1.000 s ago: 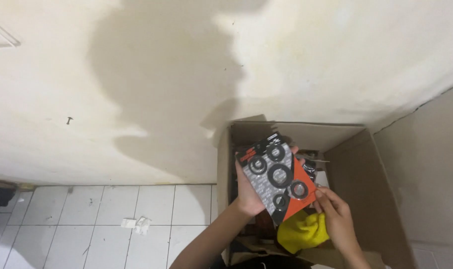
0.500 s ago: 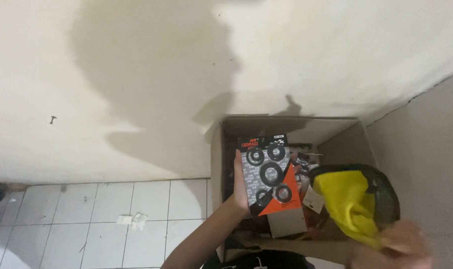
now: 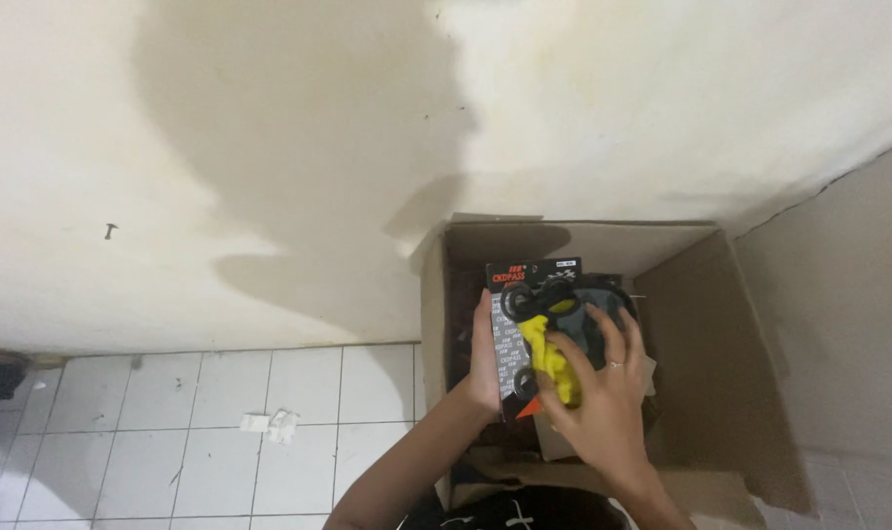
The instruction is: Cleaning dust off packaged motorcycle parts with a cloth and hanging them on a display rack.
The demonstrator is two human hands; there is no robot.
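**Yellow cloth pressed onto a card of black rings, over the open box**

Cardboard is your landmark: the open brown box stands against the cream wall, its flaps up, and everything else sits relative to it.

Well to the left of the box, a scrap of crumpled white paper lies on the white floor tiles. Higher on the wall, also left of the box, a small dark nail sticks out.

Over the box's left half, your left hand grips the blister card by its left edge, fingers wrapped behind it and thumb along the side. The card is upright, black at the top with an orange corner at the bottom, and carries several black rubber rings under clear plastic; only the upper rings show.

Just right of that, your right hand lies over the card's face with fingers spread, a ring on one of them, pressing a bunched yellow cloth against it. The cloth covers the card's middle and lower part. Behind your fingers something dark and rounded shows, but you cannot tell what it is.

Inside the box below, the contents are in shadow.
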